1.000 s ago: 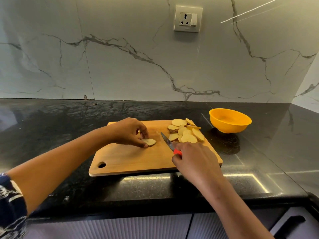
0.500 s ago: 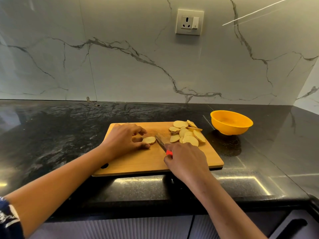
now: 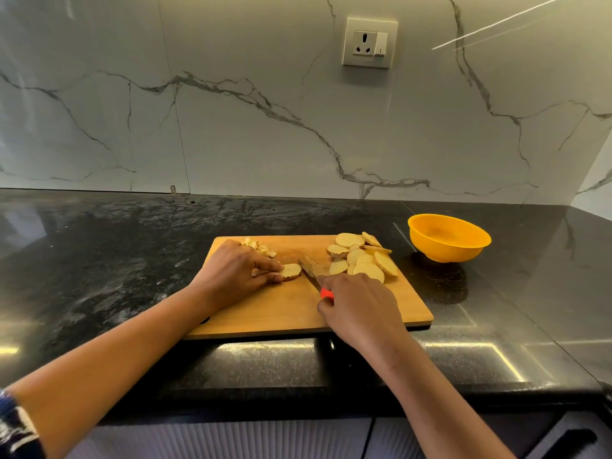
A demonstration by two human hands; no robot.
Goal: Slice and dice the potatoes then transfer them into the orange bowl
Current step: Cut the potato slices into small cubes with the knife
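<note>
On the wooden cutting board my left hand pinches one potato slice flat against the wood. My right hand grips the red-handled knife, whose blade lies just right of that slice. A pile of several potato slices lies at the board's back right. A few small diced pieces show behind my left hand at the back left. The orange bowl stands on the counter right of the board; I see nothing in it.
The board sits near the front edge of a black stone counter. A marble wall with a power socket rises behind. Cabinet fronts run below the counter edge.
My left hand has shifted slightly left, uncovering diced pieces behind it. It still holds the same slice. The knife has edged closer to that slice.
</note>
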